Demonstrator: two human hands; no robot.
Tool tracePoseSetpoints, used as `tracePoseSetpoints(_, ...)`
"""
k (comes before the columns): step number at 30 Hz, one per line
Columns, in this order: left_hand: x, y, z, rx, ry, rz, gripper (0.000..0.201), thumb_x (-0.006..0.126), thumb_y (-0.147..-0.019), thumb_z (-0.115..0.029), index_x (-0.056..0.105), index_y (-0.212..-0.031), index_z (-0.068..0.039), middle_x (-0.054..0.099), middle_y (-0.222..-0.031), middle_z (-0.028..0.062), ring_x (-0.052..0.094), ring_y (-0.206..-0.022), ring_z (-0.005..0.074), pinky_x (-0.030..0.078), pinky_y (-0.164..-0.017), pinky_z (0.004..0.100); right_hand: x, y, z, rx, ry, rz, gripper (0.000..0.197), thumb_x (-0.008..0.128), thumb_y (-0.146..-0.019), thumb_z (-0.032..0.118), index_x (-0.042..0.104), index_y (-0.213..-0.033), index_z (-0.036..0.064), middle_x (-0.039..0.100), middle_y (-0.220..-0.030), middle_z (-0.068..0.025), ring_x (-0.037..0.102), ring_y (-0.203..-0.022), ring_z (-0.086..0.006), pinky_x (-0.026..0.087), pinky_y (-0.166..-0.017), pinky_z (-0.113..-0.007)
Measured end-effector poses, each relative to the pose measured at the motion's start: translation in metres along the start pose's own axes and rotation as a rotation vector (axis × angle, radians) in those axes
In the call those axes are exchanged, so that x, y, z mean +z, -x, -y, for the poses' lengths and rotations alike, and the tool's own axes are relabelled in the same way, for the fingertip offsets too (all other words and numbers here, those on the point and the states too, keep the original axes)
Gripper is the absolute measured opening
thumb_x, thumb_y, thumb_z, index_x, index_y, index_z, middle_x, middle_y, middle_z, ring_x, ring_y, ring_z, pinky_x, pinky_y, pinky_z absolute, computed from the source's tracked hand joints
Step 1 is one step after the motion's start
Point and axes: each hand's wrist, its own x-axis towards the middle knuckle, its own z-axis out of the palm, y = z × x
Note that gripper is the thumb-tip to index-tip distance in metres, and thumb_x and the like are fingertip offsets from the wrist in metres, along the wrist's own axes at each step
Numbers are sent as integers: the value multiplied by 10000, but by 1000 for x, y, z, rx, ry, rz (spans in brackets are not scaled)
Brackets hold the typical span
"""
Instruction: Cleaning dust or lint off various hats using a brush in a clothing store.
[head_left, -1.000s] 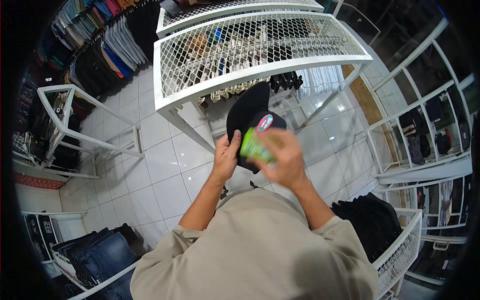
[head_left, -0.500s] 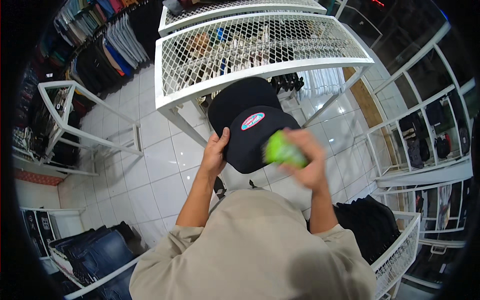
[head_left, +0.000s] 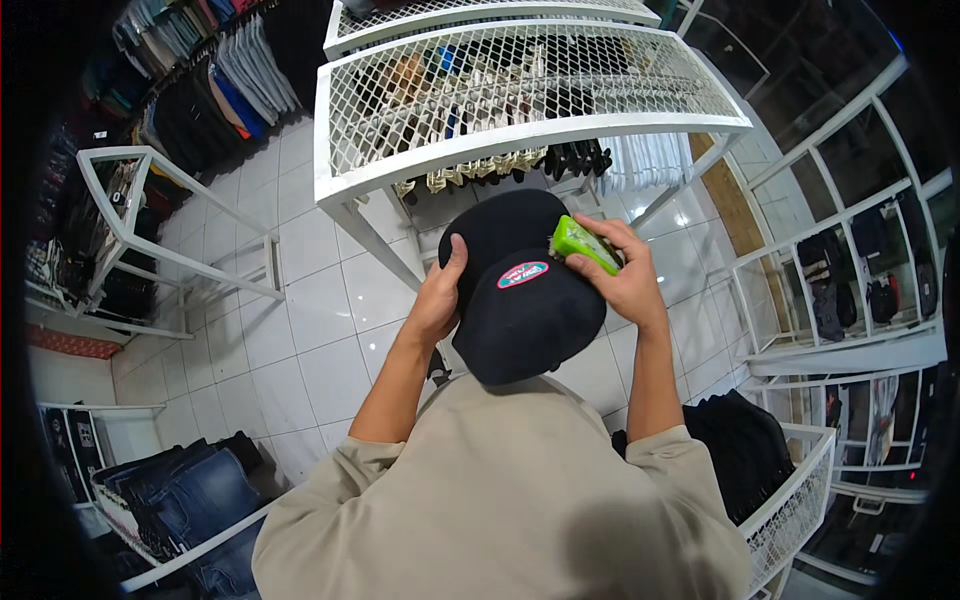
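Note:
A black cap [head_left: 535, 325] with a pink and teal oval patch on its front is held up before my chest, brim pointing away from me. My left hand [head_left: 440, 295] grips the left edge of the cap, thumb on top by the brim and the other fingers hidden underneath. In my right hand [head_left: 630, 275] is a bright green brush [head_left: 583, 243], pinched between thumb and fingers. Its bristle side faces the cap's right side, close to where brim and crown meet; whether it touches there I cannot tell.
A white mesh-topped rack [head_left: 530, 95] with hanging clothes stands just beyond the cap. A smaller white rack [head_left: 190, 220] is at the left. Folded jeans [head_left: 195, 500] lie lower left, dark garments [head_left: 730, 450] lower right. White shelving [head_left: 850, 270] lines the right side.
The cap has come nearer to my chest and turned slightly. The brush has moved up from the front of the crown to the cap's right side near the brim.

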Motion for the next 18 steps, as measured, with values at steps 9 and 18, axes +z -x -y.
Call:
tracePoseSetpoints(9, -7, 6, 11, 140, -48, -33, 757, 486, -1022, -611, 458, -1474, -5, 579, -1413, 150, 619, -1235, 241, 540, -1011, 371, 29, 15, 16, -225, 238, 91, 546, 854, -782, 179, 693, -1288, 50, 673, -1151, -148, 633, -1034, -324, 490, -931, -385)
tracePoseSetpoints(18, -15, 1, 20, 5, -101, 66, 469, 740, -948, -210, 587, -1322, 30, 693, -1181, 123, 699, -1000, 179, 596, -857, 342, 32, 5, 30, -311, 332, -119, 583, 847, -734, 86, 673, -1290, 66, 649, -1192, -138, 626, -1119, -328, 484, -994, -405)
